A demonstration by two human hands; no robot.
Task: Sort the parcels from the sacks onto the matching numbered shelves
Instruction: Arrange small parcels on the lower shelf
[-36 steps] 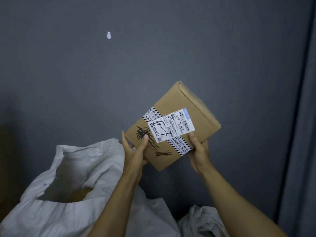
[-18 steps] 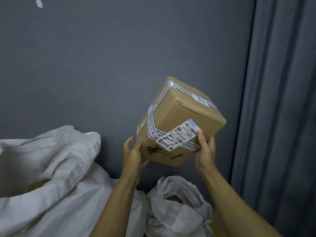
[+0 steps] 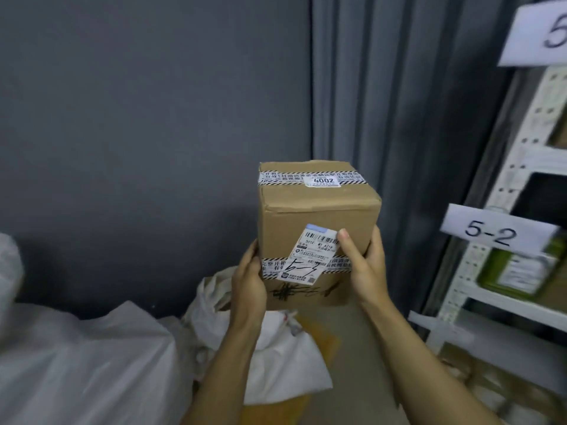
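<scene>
As the left hand (image 3: 248, 280) and right hand (image 3: 365, 265) curled fingers round one brown taped cardboard box (image 3: 316, 210), I counted two white woven sacks (image 3: 92, 363) (image 3: 282, 348) and two numbered shelf tags (image 3: 491, 234) (image 3: 540, 35)

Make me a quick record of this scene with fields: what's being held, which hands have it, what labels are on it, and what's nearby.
Held item: cardboard box, upright, above the sacks
Left hand: left hand grips the box's left side
Right hand: right hand grips the right side, thumb on the shipping label
Top marking: sticker reads 4002
Handwriting: marker scrawl on the label, not clearly legible
Nearby shelf: shelf tag reads 5-2, on the white rack to the right
Below: white sacks
</scene>
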